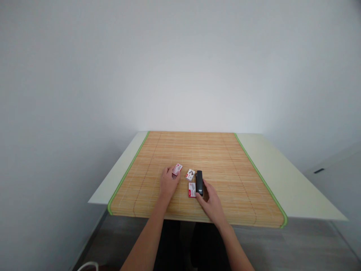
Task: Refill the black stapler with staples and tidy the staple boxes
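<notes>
My left hand (168,182) is closed around the near end of a small red and white box (177,169), which tilts to the right. Between my hands lies a second small white box (190,174) with a dark picture and a red edge. Closer to me is a third red and white box (192,190), lying flat beside a black stapler (199,183). The stapler points away from me on the mat. My right hand (211,203) grips the stapler's near end, thumb on the left and fingers along the right side.
A bamboo mat (194,150) with green edging covers the middle of a white table (270,162). The table's back edge meets a plain wall (191,75). At right, a pale panel has a dark handle (319,171). A white curved object (88,265) shows at bottom left.
</notes>
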`<state>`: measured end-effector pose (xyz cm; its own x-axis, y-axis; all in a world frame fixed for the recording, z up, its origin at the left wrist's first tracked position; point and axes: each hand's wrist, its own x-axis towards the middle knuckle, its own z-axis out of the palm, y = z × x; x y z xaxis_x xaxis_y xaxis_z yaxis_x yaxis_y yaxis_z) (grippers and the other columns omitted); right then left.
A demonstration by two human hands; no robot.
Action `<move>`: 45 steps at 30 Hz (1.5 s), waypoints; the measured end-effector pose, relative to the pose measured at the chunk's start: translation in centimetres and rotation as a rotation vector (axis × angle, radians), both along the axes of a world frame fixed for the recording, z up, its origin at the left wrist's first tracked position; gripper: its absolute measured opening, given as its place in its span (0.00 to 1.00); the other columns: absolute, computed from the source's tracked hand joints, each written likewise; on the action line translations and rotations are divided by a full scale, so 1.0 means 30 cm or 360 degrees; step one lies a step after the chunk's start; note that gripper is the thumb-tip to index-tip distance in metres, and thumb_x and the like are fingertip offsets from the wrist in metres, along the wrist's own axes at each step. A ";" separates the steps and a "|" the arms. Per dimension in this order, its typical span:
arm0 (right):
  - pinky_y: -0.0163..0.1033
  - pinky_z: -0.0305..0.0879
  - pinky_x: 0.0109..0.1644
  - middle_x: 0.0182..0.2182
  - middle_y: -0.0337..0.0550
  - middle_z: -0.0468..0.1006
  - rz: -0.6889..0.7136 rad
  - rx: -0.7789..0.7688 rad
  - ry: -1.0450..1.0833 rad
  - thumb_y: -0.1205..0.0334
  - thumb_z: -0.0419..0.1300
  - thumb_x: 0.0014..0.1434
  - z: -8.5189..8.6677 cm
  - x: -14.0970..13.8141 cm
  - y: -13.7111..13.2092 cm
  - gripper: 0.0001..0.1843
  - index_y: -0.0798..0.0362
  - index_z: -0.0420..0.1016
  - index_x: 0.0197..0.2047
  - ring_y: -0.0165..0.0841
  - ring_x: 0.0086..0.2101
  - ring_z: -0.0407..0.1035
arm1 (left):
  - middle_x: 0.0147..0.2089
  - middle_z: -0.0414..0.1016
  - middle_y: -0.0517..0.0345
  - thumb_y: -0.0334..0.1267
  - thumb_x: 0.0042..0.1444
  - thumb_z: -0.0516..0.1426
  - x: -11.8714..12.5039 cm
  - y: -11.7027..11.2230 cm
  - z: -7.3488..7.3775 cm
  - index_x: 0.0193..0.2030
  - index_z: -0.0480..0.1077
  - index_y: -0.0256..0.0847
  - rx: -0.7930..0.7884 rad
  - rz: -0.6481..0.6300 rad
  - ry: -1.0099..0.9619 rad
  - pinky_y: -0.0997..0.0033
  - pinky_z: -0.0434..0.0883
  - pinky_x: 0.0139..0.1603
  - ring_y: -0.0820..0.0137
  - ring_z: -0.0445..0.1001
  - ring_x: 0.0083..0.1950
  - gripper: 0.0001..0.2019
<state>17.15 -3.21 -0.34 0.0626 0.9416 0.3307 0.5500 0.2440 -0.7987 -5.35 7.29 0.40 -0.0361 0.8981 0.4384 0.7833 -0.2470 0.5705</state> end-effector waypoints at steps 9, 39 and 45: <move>0.59 0.62 0.69 0.65 0.48 0.70 -0.0015 0.0004 -0.0006 0.51 0.61 0.64 0.005 -0.003 0.001 0.34 0.44 0.60 0.71 0.47 0.63 0.66 | 0.54 0.72 0.52 0.46 0.68 0.56 0.024 0.044 -0.020 0.62 0.70 0.51 -0.0066 -0.0120 0.0011 0.58 0.68 0.60 0.60 0.71 0.56 0.18; 0.58 0.62 0.68 0.63 0.49 0.72 -0.0050 0.0031 -0.0064 0.50 0.60 0.66 0.031 -0.023 -0.001 0.31 0.45 0.63 0.70 0.47 0.62 0.66 | 0.64 0.75 0.59 0.41 0.62 0.61 0.126 0.095 0.116 0.58 0.75 0.58 -0.0214 -0.0604 0.0340 0.49 0.59 0.67 0.57 0.68 0.63 0.18; 0.59 0.62 0.68 0.62 0.50 0.73 -0.0081 0.0028 -0.0024 0.50 0.60 0.66 0.026 -0.028 0.001 0.30 0.46 0.64 0.68 0.48 0.61 0.67 | 0.70 0.68 0.59 0.41 0.67 0.56 0.106 0.043 0.111 0.65 0.70 0.57 -0.0133 -0.0483 0.0257 0.49 0.58 0.69 0.57 0.62 0.69 0.20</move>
<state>16.31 -3.19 0.43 0.1054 0.9313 0.3487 0.5739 0.2294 -0.7861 -2.17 8.58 3.73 0.3015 0.8904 0.3410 0.7631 -0.4397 0.4736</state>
